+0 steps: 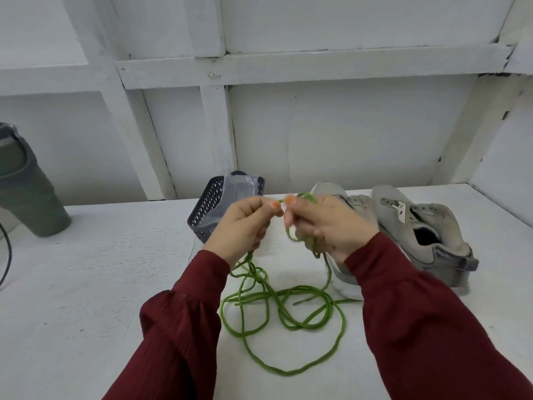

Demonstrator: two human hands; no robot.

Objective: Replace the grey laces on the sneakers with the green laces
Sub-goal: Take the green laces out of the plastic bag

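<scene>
So the green laces are mostly a loose tangle in the middle of the counter, toward the front edge, with strands running up into both hands. The left hand and right hand are raised just above the pile and almost touching. Each pinches a short stretch of green lace between thumb and fingertips, and the right one also has some loops bunched in its curled fingers. Looks like sorting out the tangle or finding an end, but that's my guess.

The grey sneakers sit side by side toward the back right of the counter, the nearer one partly hidden behind the right hand. I can't see any grey lace on the parts that show, so the old laces seem to be out already. I can't spot where they ended up though. No green lace is threaded in either shoe, so basically all the lacing is left.

Near the back edge there's a dark basket with a clear plastic bag in it, and a green tumbler stands far left.
</scene>
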